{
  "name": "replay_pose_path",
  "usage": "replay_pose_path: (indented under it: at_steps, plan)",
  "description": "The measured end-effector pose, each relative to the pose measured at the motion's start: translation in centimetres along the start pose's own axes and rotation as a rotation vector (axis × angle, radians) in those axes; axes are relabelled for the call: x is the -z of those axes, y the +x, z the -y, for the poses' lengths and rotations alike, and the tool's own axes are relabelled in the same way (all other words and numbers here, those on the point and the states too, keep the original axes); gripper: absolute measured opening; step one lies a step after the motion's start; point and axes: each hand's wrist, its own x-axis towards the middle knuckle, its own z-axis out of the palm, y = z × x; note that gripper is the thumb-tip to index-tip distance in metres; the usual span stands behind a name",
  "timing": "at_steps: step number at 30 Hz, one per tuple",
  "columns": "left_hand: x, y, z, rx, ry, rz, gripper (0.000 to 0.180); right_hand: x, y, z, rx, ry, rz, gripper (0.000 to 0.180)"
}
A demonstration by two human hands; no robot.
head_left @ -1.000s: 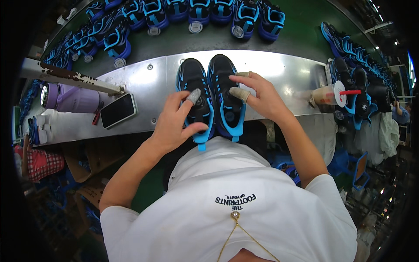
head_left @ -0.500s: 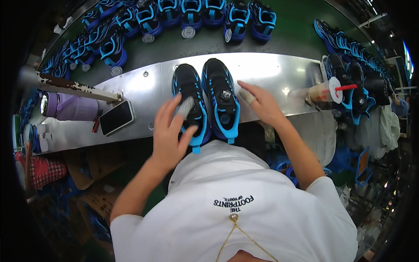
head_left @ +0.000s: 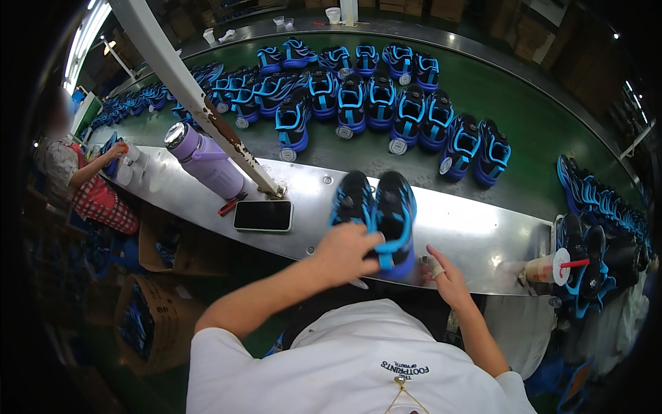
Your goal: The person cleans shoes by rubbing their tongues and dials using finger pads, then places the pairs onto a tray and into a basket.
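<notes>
Pair of black sneakers with bright-blue collars (head_left: 395, 209) at near edge of silvery metal desk (head_left: 476, 228), toes pointing away. Left hand (head_left: 341, 255): grip grasping their heel end. Right hand (head_left: 450, 284): grip slack, just beside. Lilac cylindrical bottle (head_left: 215, 165), pale-rimmed rectangular phone (head_left: 263, 216) farther left.

They're rocking a white short-sleeved tee (head_left: 338, 355) (dark chest lettering (head_left: 407, 370), btw), gold necklace (head_left: 401, 393) and pale finger cover (head_left: 437, 272) on the right hand (head_left: 453, 283).
</notes>
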Motion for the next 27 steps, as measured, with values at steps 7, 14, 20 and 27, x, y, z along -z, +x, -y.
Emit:
replay_pose_path:
  at_steps: [7,14,20,27]
  plan:
    - [3.2,8.2,14.2,0.186,0.271,0.054,0.040,-0.3,1.9,1.6,0.132,-0.249,0.034,0.035]
    - [6.0,8.0,14.3,0.323,0.363,0.419,0.046,1.9,-1.8,1.1,0.011,-0.165,0.027,0.035]
    - [6.0,7.3,11.2,0.028,0.327,-0.048,0.041,4.6,-4.8,2.5,0.140,-0.418,-0.012,0.036]
    - [5.4,11.3,-11.8,-0.655,-0.686,-0.281,0.047,12.0,-9.7,3.3,0.338,-0.214,-0.612,0.024]
